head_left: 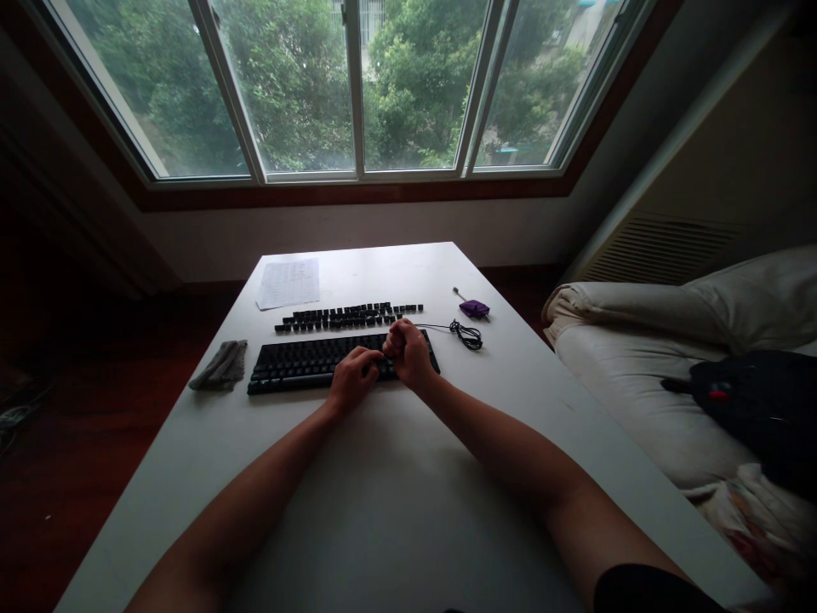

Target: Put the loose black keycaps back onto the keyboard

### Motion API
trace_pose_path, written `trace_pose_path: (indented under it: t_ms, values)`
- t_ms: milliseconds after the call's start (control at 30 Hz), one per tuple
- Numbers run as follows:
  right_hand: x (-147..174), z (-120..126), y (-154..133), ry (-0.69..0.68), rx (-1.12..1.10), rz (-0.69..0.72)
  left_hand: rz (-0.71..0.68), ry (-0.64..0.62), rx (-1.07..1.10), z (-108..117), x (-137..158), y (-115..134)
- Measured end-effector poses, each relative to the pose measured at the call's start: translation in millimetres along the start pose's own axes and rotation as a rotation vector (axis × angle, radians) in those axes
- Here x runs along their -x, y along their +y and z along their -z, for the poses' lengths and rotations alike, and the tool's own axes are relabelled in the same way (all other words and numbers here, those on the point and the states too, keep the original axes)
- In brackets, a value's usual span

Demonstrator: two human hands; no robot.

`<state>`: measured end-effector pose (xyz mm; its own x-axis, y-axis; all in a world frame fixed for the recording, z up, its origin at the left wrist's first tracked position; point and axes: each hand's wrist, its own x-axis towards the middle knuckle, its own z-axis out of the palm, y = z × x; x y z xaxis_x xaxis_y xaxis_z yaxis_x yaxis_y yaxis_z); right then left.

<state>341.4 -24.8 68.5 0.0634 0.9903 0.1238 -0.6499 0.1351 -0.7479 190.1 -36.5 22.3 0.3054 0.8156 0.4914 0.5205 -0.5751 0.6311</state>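
A black keyboard (299, 362) lies on the white table, with keys across its left and middle. My left hand (353, 375) rests at its front edge, right of the middle, fingers reaching right over the keys and thumb apart. Just beside it my right hand (409, 353) is closed like a fist above the keyboard's right part. Whatever those fingers grip is hidden. Behind the keyboard, several loose black keycaps (335, 318) stand in uneven rows. The keyboard's cable (468, 336) is bundled on the right.
A printed paper sheet (289, 283) lies at the table's back left. A grey cloth (220, 366) sits left of the keyboard. To the right lie a purple object (474, 308) and a small brush-like stick (458, 293). Beyond the table's right edge is a pale sofa (629, 392).
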Motion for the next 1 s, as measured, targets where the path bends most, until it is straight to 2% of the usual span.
trace_pose_path:
  t_ms: [333, 633, 733, 867, 1000]
  values:
    - [-1, 0, -2, 0.003, -0.013, 0.002, -0.031, 0.046, 0.11, -1, -2, -2]
    - [-7, 2, -11, 0.045, 0.028, 0.001, 0.053, 0.103, 0.23, 4, -5, -1]
    - [-10, 4, -17, 0.061, 0.088, 0.014, 0.099, 0.124, 0.283, 1, -5, -5]
    - [-14, 9, -21, 0.04, 0.202, 0.111, 0.201, 0.159, 0.412, -4, -6, -12]
    - [-10, 14, -19, -0.024, 0.508, 0.186, 0.304, 0.182, 0.583, -6, -9, -20]
